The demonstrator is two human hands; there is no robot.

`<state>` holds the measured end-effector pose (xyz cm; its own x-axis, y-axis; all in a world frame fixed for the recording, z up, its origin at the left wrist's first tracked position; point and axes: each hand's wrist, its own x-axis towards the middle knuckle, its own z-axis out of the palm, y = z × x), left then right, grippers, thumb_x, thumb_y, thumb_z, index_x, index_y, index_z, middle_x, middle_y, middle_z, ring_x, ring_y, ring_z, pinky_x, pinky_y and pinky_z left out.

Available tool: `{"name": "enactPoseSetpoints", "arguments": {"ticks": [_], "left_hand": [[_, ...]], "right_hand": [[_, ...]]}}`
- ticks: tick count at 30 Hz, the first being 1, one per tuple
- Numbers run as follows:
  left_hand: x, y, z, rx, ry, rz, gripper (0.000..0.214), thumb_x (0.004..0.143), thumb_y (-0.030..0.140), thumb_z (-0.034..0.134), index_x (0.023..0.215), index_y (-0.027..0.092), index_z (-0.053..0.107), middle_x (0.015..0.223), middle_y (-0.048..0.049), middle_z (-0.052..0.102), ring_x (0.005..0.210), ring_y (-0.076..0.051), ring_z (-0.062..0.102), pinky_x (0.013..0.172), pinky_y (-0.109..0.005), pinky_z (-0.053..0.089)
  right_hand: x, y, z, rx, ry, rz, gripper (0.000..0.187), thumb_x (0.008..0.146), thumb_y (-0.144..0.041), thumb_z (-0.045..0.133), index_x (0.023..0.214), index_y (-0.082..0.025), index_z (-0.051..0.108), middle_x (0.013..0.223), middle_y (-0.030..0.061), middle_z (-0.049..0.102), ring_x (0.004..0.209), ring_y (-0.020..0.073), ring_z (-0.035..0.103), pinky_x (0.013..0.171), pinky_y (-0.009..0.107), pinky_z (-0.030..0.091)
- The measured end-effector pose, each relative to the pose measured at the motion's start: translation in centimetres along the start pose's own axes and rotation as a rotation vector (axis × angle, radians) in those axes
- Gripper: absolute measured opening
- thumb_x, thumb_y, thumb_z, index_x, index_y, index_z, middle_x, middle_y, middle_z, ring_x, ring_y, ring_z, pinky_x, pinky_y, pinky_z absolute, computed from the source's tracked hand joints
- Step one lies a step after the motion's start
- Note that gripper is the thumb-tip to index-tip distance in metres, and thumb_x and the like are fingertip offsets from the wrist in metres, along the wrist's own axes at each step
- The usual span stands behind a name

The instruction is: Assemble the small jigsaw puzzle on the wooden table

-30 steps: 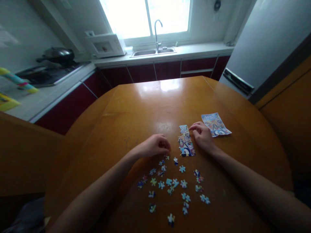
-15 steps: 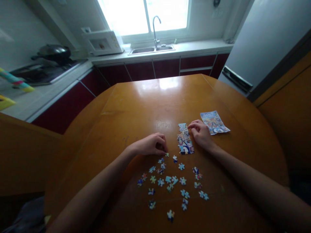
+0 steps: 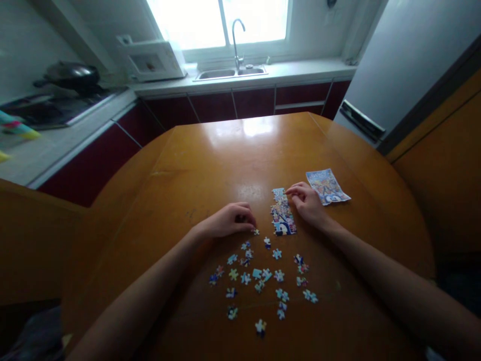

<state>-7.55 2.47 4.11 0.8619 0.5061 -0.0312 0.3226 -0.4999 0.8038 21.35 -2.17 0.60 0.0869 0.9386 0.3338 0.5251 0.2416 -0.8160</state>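
"Two sets of fingers are in view; how do they stand?"

"The left hand [image 3: 233, 220] has its fingers curled narrow, tips down at a small puzzle piece [image 3: 256, 232]. Whether they grip it, one cannot tell. The right hand [image 3: 308, 204] is loosely bent, index finger reaching forward, a gap showing between it and the thumb."

"And where does that index finger end?"

"At the right edge of the joined puzzle strip [image 3: 282, 213], near its far end. Contact is too fine to make out. The strip lies flat between the hands, its left side knobbed and uneven."

"What lies farther out?"

"Loose pieces [image 3: 233, 274] are scattered nearer the person, below the strip and the left hand. A creased picture sheet [image 3: 327, 186] lies just beyond the right hand, all on a brown wooden table [image 3: 225, 160]."

"Past that?"

"A double sink [image 3: 218, 74] under the bright window [image 3: 255, 20], with a dark pot [image 3: 71, 75] on the stove at left."
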Motion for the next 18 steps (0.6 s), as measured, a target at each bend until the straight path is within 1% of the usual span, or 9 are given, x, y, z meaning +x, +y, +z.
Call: {"name": "enactPoseSetpoints", "arguments": {"ticks": [2, 4, 6, 8, 9, 11, 12, 14, 18], "left_hand": [[0.1, -0.1, 0.2, 0.008, 0.055, -0.014, 0.017, 0.092, 0.035, 0.066, 0.094, 0.021, 0.076, 0.089, -0.0042, 0.063, 0.075, -0.013, 0.058, 0.068, -0.026, 0.046], [0.1, -0.1, 0.3, 0.027, 0.066, -0.013, 0.019, 0.093, 0.035, 0.065, 0.093, 0.020, 0.076, 0.088, -0.0045, 0.063, 0.074, -0.013, 0.058, 0.067, -0.026, 0.045], [0.1, 0.0, 0.3, 0.065, 0.021, 0.014, 0.017, 0.091, 0.036, 0.068, 0.090, 0.021, 0.076, 0.089, -0.0046, 0.064, 0.078, -0.015, 0.059, 0.071, -0.027, 0.046], [0.1, 0.3, 0.2, 0.102, -0.038, 0.056, 0.014, 0.088, 0.036, 0.072, 0.087, 0.024, 0.077, 0.087, -0.0040, 0.066, 0.082, -0.017, 0.059, 0.077, -0.029, 0.046], [0.0, 0.5, 0.1, 0.112, -0.069, 0.075, 0.013, 0.087, 0.037, 0.073, 0.085, 0.024, 0.077, 0.086, -0.0036, 0.066, 0.084, -0.017, 0.059, 0.080, -0.030, 0.046], [0.0, 0.8, 0.0, 0.115, -0.109, 0.089, 0.015, 0.089, 0.037, 0.071, 0.083, 0.024, 0.077, 0.085, -0.0035, 0.067, 0.084, -0.017, 0.059, 0.083, -0.031, 0.046], [0.0, 0.9, -0.1, 0.108, -0.116, 0.088, 0.018, 0.091, 0.038, 0.068, 0.083, 0.024, 0.076, 0.085, -0.0038, 0.067, 0.083, -0.017, 0.059, 0.082, -0.031, 0.046], [0.1, 1.1, -0.1, 0.083, -0.101, 0.077, 0.024, 0.094, 0.038, 0.063, 0.083, 0.022, 0.076, 0.086, -0.0048, 0.066, 0.082, -0.016, 0.059, 0.079, -0.030, 0.047], [0.1, 1.0, 0.1, 0.021, -0.041, 0.053, 0.027, 0.096, 0.039, 0.059, 0.086, 0.020, 0.076, 0.089, -0.0057, 0.065, 0.080, -0.015, 0.059, 0.074, -0.028, 0.047]], "right_hand": [[-0.2, -1.4, -1.1, -0.024, -0.098, -0.009, 0.020, 0.085, -0.016, 0.056, 0.092, -0.020, 0.074, 0.094, 0.0072, 0.066, 0.080, 0.0185, 0.061, 0.070, 0.034, 0.049], [-1.2, -3.3, -2.4, -0.080, -0.218, -0.010, 0.014, 0.085, -0.018, 0.061, 0.089, -0.021, 0.075, 0.086, 0.0061, 0.067, 0.076, 0.0184, 0.060, 0.069, 0.034, 0.048], [-2.9, -4.9, -3.6, -0.131, -0.356, -0.034, 0.011, 0.085, -0.018, 0.066, 0.086, -0.024, 0.075, 0.086, 0.0055, 0.067, 0.076, 0.0184, 0.060, 0.071, 0.034, 0.049], [-5.2, -6.0, -4.7, -0.190, -0.488, -0.085, 0.017, 0.082, -0.012, 0.066, 0.086, -0.027, 0.074, 0.089, 0.0049, 0.067, 0.078, 0.0186, 0.060, 0.070, 0.033, 0.047], [-6.4, -6.3, -5.1, -0.211, -0.547, -0.102, 0.017, 0.083, -0.012, 0.065, 0.084, -0.027, 0.074, 0.091, 0.0046, 0.067, 0.080, 0.0185, 0.060, 0.070, 0.032, 0.047], [-8.5, -6.3, -5.9, -0.251, -0.649, -0.095, 0.014, 0.089, -0.018, 0.063, 0.083, -0.026, 0.072, 0.089, 0.0039, 0.065, 0.077, 0.0171, 0.058, 0.067, 0.031, 0.045], [-9.3, -6.2, -6.2, -0.256, -0.671, -0.078, 0.013, 0.091, -0.020, 0.062, 0.084, -0.025, 0.072, 0.089, 0.0039, 0.064, 0.079, 0.0172, 0.059, 0.069, 0.031, 0.046], [-10.5, -5.8, -6.6, -0.220, -0.672, -0.043, 0.010, 0.092, -0.023, 0.063, 0.087, -0.025, 0.071, 0.093, 0.0043, 0.064, 0.083, 0.0177, 0.060, 0.072, 0.032, 0.048], [-11.4, -5.4, -6.5, -0.160, -0.658, -0.041, 0.006, 0.090, -0.022, 0.066, 0.090, -0.023, 0.072, 0.097, 0.0052, 0.064, 0.088, 0.0185, 0.060, 0.076, 0.033, 0.049]]}}
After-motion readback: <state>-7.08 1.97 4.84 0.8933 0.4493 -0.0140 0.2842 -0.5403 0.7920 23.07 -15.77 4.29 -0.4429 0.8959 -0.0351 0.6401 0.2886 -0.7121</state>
